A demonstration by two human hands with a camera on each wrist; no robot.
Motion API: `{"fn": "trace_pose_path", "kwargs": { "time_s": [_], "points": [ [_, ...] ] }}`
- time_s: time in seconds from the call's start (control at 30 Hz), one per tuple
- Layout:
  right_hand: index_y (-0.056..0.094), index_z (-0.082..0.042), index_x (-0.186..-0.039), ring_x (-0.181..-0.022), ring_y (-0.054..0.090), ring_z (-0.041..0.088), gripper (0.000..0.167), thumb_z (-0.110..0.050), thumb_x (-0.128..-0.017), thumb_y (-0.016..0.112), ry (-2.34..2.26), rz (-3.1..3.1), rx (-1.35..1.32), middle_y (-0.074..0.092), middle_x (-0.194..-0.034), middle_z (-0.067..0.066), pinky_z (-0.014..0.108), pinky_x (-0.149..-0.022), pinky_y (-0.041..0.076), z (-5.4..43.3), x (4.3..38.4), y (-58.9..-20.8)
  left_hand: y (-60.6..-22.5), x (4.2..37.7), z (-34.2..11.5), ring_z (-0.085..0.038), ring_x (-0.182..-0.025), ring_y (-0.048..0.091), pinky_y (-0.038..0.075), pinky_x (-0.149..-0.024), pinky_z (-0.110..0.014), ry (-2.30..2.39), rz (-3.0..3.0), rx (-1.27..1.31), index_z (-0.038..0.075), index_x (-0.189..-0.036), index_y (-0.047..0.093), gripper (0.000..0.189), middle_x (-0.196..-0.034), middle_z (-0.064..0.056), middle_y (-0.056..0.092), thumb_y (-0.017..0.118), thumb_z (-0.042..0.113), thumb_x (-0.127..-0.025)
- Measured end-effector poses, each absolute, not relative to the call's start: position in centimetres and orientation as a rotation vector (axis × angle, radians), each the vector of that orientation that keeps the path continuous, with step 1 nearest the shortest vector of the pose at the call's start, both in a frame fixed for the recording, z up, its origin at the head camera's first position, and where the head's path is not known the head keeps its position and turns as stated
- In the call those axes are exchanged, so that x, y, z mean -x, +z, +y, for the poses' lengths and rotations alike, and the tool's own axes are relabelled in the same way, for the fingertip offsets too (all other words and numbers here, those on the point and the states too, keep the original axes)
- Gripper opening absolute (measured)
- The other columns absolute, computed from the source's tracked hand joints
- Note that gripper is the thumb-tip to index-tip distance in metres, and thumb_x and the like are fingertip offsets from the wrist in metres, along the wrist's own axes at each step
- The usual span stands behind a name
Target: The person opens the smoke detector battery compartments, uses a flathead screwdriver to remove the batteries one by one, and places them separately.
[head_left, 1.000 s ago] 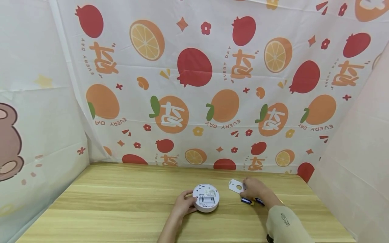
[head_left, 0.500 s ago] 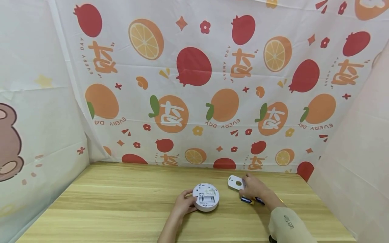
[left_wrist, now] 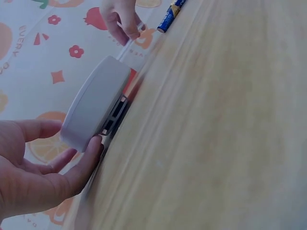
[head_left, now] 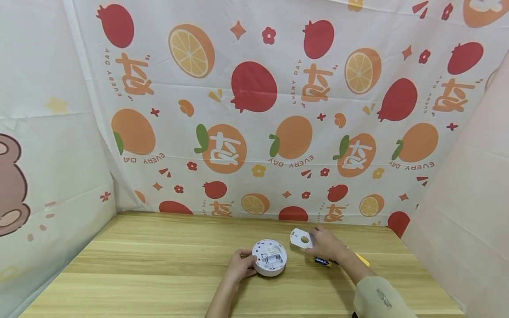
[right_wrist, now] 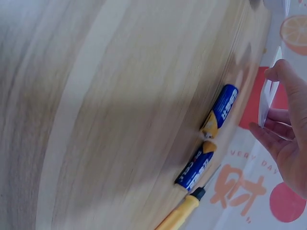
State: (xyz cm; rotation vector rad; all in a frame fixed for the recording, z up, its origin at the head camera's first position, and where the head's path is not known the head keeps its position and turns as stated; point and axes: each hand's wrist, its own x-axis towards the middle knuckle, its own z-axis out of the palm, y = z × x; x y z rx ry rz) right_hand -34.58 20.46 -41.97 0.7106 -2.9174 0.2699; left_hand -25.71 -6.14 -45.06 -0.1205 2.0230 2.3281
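My left hand (head_left: 240, 266) grips the left side of a round white device (head_left: 269, 254) that looks like a smoke detector, its uncovered battery compartment facing up. In the left wrist view, fingers and thumb hold the rim of the device (left_wrist: 98, 100). Right of it, my right hand (head_left: 325, 245) pinches a flat white plate with a round hole (head_left: 296, 237), possibly a mounting plate, raised off the table. Below that hand lies a blue-and-yellow battery (head_left: 323, 261). The right wrist view shows two, an upper battery (right_wrist: 224, 105) and a lower battery (right_wrist: 196, 165).
A yellow-handled screwdriver (right_wrist: 182, 213) lies beside the batteries, partly behind my right forearm in the head view. The wooden table (head_left: 159, 265) ends at a fruit-printed cloth (head_left: 254, 145) at the back. Pale cloths hang at both sides.
My right hand has lifted the white plate and carried it left, toward the round device. More of the screwdriver's handle now shows. My left hand and the device have stayed in nearly the same place.
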Motion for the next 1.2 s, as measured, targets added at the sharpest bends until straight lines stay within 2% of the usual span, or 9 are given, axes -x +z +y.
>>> {"fn": "trace_pose_path", "kwargs": {
  "time_s": [0.17, 0.37, 0.5, 0.7, 0.87, 1.2],
  "points": [
    [0.06, 0.005, -0.107, -0.086, 0.052, 0.023, 0.054, -0.029, -0.069, 0.076, 0.339, -2.914, -0.742, 0.054, -0.106, 0.016, 0.039, -0.075, 0.049, 19.8, 34.3, -41.9, -44.8, 25.6, -6.3, -0.017, -0.072, 0.056, 0.054, -0.062, -0.027, 2.302, 2.082, 0.166, -0.018, -0.11, 0.04, 0.035, -0.091, -0.019, 0.054, 0.051, 0.002, -0.084],
    [0.06, 0.004, -0.109, -0.079, 0.049, 0.018, 0.056, -0.03, -0.068, 0.076, 0.366, -2.904, -0.783, 0.054, -0.104, 0.013, 0.034, -0.066, 0.048, 19.1, 33.9, -41.5, -44.7, 25.6, -6.3, -0.018, -0.074, 0.057, 0.054, -0.063, -0.028, 2.31, 2.075, 0.137, -0.02, -0.124, 0.033, 0.049, -0.111, -0.032, 0.05, 0.049, 0.001, -0.083],
    [0.06, 0.003, -0.11, -0.077, 0.048, 0.017, 0.057, -0.032, -0.069, 0.077, 0.339, -2.91, -0.794, 0.054, -0.104, 0.012, 0.033, -0.062, 0.047, 18.5, 33.1, -40.8, -44.9, 25.7, -6.3, -0.018, -0.074, 0.057, 0.054, -0.063, -0.028, 2.309, 2.066, 0.118, -0.017, -0.128, 0.033, 0.05, -0.111, -0.032, 0.05, 0.048, 0.0, -0.084],
    [0.06, 0.003, -0.109, -0.08, 0.048, 0.017, 0.054, -0.03, -0.069, 0.077, 0.346, -2.889, -0.859, 0.053, -0.102, 0.009, 0.033, -0.065, 0.046, 18.0, 32.4, -40.5, -44.9, 25.6, -6.3, -0.02, -0.076, 0.057, 0.054, -0.065, -0.031, 2.303, 2.051, 0.085, -0.014, -0.128, 0.037, 0.047, -0.106, -0.027, 0.053, 0.048, -0.001, -0.085],
    [0.06, 0.002, -0.11, -0.081, 0.048, 0.016, 0.054, -0.031, -0.07, 0.076, 0.328, -2.878, -0.92, 0.051, -0.097, 0.005, 0.031, -0.068, 0.047, 17.6, 32.0, -40.4, -44.9, 25.5, -6.3, -0.02, -0.076, 0.057, 0.054, -0.066, -0.031, 2.295, 2.051, 0.078, -0.014, -0.127, 0.038, 0.044, -0.106, -0.026, 0.053, 0.047, -0.001, -0.086],
    [0.06, 0.002, -0.11, -0.082, 0.051, 0.016, 0.054, -0.03, -0.07, 0.077, 0.352, -2.835, -0.993, 0.052, -0.099, 0.005, 0.032, -0.07, 0.049, 16.4, 31.5, -40.2, -45.1, 25.4, -6.3, -0.018, -0.075, 0.057, 0.054, -0.066, -0.031, 2.308, 2.046, 0.057, -0.015, -0.126, 0.037, 0.044, -0.106, -0.026, 0.053, 0.047, -0.002, -0.086]
  ]
}}
